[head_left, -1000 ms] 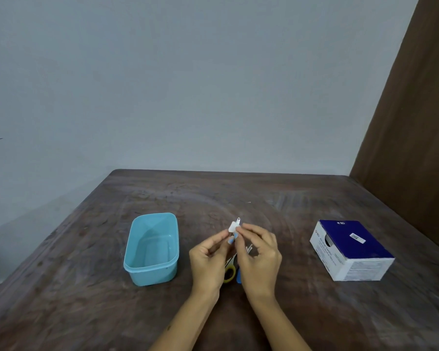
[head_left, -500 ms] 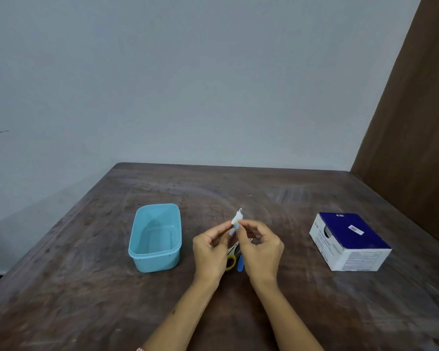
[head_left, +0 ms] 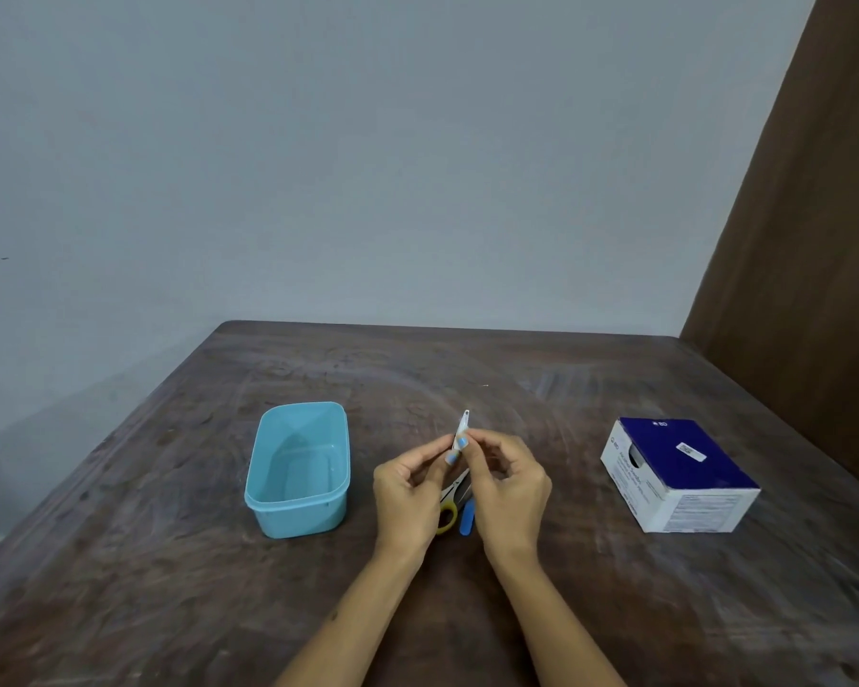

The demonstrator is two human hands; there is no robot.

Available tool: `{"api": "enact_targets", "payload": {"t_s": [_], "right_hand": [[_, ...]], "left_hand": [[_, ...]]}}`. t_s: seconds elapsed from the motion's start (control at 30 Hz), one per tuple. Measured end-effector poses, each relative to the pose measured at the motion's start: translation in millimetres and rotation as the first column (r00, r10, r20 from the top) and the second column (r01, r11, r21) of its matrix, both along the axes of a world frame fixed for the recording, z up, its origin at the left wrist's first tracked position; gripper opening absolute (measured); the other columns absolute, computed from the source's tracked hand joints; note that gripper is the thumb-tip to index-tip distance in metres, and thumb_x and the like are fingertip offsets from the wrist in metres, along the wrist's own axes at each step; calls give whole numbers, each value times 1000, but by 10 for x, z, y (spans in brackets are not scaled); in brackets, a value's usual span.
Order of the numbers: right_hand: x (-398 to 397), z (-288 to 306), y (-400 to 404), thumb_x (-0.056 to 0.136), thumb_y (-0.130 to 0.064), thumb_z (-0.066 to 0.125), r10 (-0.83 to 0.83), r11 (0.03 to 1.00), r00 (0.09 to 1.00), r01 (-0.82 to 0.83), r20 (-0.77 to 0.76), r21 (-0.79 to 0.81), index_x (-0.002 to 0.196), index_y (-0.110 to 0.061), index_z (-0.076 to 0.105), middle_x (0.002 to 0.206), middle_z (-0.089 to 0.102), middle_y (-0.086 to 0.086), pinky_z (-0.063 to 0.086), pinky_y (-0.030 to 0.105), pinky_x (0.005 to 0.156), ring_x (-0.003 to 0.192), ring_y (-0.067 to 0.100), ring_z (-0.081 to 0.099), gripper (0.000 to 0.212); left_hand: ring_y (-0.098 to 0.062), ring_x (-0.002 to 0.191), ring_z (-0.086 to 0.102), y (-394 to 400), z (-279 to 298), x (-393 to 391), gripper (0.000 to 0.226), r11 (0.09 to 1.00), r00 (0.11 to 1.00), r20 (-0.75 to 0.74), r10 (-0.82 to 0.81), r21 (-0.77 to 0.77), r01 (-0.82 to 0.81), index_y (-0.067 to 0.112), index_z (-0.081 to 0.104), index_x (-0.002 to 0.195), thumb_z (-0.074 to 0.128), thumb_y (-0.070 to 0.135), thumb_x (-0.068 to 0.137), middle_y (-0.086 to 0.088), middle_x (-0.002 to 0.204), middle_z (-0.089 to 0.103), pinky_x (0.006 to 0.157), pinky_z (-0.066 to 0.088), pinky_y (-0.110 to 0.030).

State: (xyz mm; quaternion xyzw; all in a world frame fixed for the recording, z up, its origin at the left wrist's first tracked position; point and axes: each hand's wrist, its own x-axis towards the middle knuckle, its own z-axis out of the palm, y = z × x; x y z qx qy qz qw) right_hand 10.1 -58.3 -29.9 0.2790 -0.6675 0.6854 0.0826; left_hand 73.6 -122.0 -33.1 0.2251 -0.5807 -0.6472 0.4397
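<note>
Two hands pinch a small white packet (head_left: 463, 424) above the desk (head_left: 169, 587). Left hand (head_left: 407, 488) steadies it; right hand (head_left: 509, 483) likely tears it open.

Scissors (head_left: 456, 487) partly hidden behind the left hand (head_left: 407, 488); box (head_left: 680, 468) print illegible.
</note>
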Motion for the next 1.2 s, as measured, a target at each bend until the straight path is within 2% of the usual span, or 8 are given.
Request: {"api": "enact_targets", "payload": {"t_s": [0.13, 0.3, 0.43, 0.63, 0.73, 0.93, 1.07, 1.2], "right_hand": [[28, 38, 11, 77, -11, 74, 78, 997, 990, -76, 115, -25, 75, -24, 73, 70, 71, -7, 52, 20, 62, 67, 6, 66, 13], [16, 34, 11, 81, -15, 72, 80, 997, 991, -79, 111, -19, 80, -27, 72, 74, 72, -9, 53, 19, 65, 72, 5, 67, 12], [48, 81, 40, 79, -12, 73, 96, 995, 985, -96, 145, -13, 78, -26, 72, 71, 72, -9, 53, 18, 65, 69, 5, 67, 15], [24, 53, 3, 79, -18, 74, 84, 996, 984, -84, 159, -10, 90, -24, 73, 83, 73, -9, 55, 26, 73, 80, 6, 69, 12], [32, 68, -1, 79, -15, 74, 82, 997, 987, -81, 141, -12, 87, -28, 73, 79, 73, -11, 56, 24, 72, 78, 5, 69, 15], [2, 52, -20, 80, -13, 73, 47, 997, 990, -38, 135, -65, 86, -27, 72, 89, 72, -9, 53, 25, 76, 87, 6, 68, 16], [27, 68, 4, 77, -8, 74, 68, 997, 995, -66, 67, -33, 81, -30, 72, 84, 70, -8, 52, 17, 71, 80, 7, 68, 22], [5, 62, -15, 78, -10, 74, 68, 996, 989, -59, 133, -67, 82, -32, 72, 82, 73, -8, 54, 25, 74, 82, 8, 69, 23]], "left_hand": [[-12, 88, 71, -13, -10, -5, 32, 1000, 1000, 5, 17, -9, -17, 15, 72, 98, 60, -9, 82, 4, 90, 74, 75, 56, -23], [-14, 89, 71, -26, -22, 5, 27, 999, 1000, 14, 12, -43, -11, 15, 72, 98, 63, -4, 82, 0, 93, 75, 78, 57, -28], [-15, 89, 71, -5, 9, 18, 37, 999, 1000, 21, 23, -31, -23, 25, 72, 90, 60, -9, 82, 7, 87, 75, 77, 57, -26], [-12, 88, 71, -12, -11, 2, 30, 999, 999, 15, 30, -45, -30, 18, 72, 96, 62, -7, 82, 7, 88, 74, 76, 56, -23], [-9, 87, 70, -10, 1, -9, 30, 998, 999, 7, 46, -43, -45, 16, 72, 96, 62, -8, 81, 11, 84, 73, 72, 54, -16], [-13, 89, 71, 5, -1, -5, 32, 996, 1000, 27, 14, -93, -11, 25, 72, 93, 64, -4, 82, 9, 88, 75, 78, 56, -25], [-11, 87, 71, -5, 13, 7, 35, 995, 999, 29, 35, -91, -32, 27, 71, 91, 63, -6, 82, 12, 84, 74, 76, 56, -22], [-12, 89, 70, -6, -4, 8, 31, 995, 1000, 28, 14, -100, -11, 23, 72, 94, 63, -5, 82, 8, 88, 75, 78, 56, -25]]}}
